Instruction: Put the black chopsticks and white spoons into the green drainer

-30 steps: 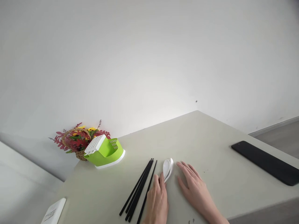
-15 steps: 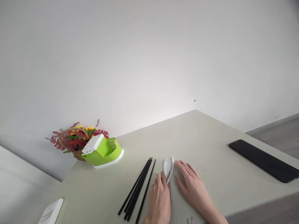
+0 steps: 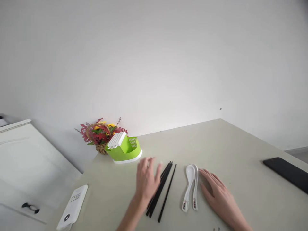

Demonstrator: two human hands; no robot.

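My left hand hovers blurred above the table with fingers spread, holding nothing, just left of a bundle of black chopsticks and toward the green and white utensil holder. My right hand lies flat and open on the table, right beside two white spoons that lie side by side with bowls pointing away from me. The spoons rest free between the chopsticks and my right hand.
A small basket of red and yellow flowers stands behind the holder at the table's far left corner. A white flat device lies at the near left edge, a black flat object at the right. A white cabinet is to the left.
My left hand has lifted off the spoons and swung left over the chopsticks toward the holder. The spoons now lie uncovered. The view has turned to the left.
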